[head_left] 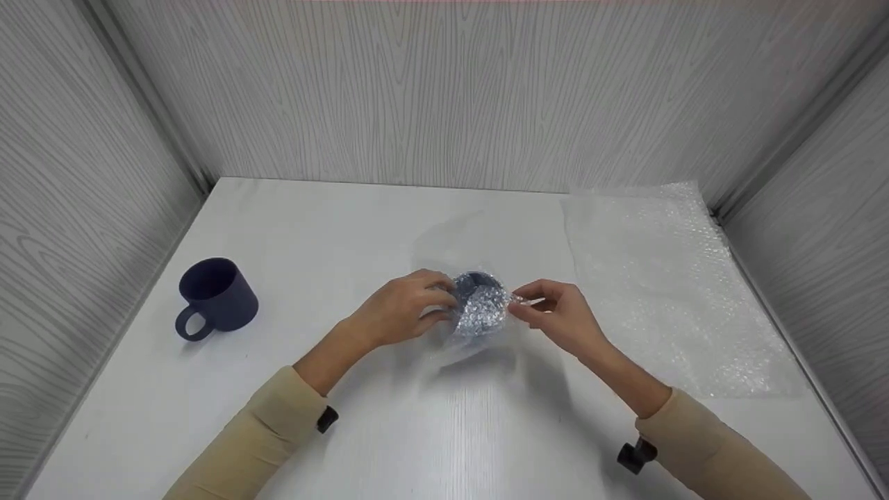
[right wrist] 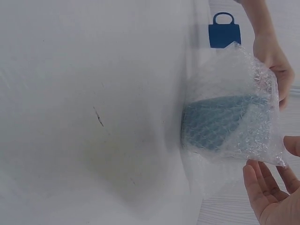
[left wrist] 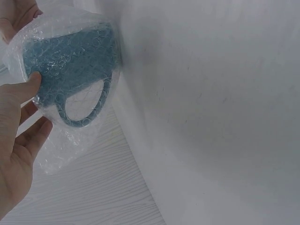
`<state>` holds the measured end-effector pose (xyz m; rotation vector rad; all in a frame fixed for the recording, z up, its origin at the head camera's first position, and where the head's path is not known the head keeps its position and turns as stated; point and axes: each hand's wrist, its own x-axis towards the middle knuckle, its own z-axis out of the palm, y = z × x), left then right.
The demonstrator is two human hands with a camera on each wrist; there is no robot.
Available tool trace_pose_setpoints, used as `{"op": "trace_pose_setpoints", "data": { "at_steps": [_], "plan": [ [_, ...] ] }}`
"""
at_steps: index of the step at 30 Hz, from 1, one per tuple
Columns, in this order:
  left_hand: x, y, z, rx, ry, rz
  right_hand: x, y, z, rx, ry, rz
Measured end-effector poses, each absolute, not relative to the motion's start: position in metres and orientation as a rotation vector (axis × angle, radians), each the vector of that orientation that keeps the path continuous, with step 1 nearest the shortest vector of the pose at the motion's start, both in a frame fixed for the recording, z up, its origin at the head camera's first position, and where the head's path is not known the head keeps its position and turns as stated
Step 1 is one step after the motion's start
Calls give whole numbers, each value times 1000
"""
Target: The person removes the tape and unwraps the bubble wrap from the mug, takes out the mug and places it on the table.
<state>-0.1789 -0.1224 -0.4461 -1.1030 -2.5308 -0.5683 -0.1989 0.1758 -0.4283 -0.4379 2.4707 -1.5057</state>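
A blue mug [left wrist: 70,58] stands on the table inside a loose sheet of bubble wrap [right wrist: 225,70]. Its handle shows through the plastic in the left wrist view. My left hand [head_left: 403,305] holds the wrapped mug at its left side, thumb and fingers curled against the wrap near the rim. On the other side, my right hand [head_left: 566,316] pinches a gathered edge of the bubble wrap between thumb and fingers. Part of the wrap is folded over the mug's opening, so the inside is partly hidden.
A second, dark blue mug [head_left: 229,302] stands upright and unwrapped at the left, its handle toward the front left. Flat bubble wrap [head_left: 646,292] covers the table's right side up to the back wall. Grained panels [head_left: 417,90] enclose the white table at the back and sides.
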Motion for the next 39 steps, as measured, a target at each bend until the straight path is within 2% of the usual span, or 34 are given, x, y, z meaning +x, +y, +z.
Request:
{"op": "trace_pose_setpoints", "data": {
  "at_steps": [24, 39],
  "plan": [
    [-179, -121, -445, -1110, -2533, -570, -172, 192, -422, -557, 2528, -1446],
    [-177, -120, -443, -1064, -2598, -573, -155, 201, -421, -536, 2532, -1458]
  ]
}}
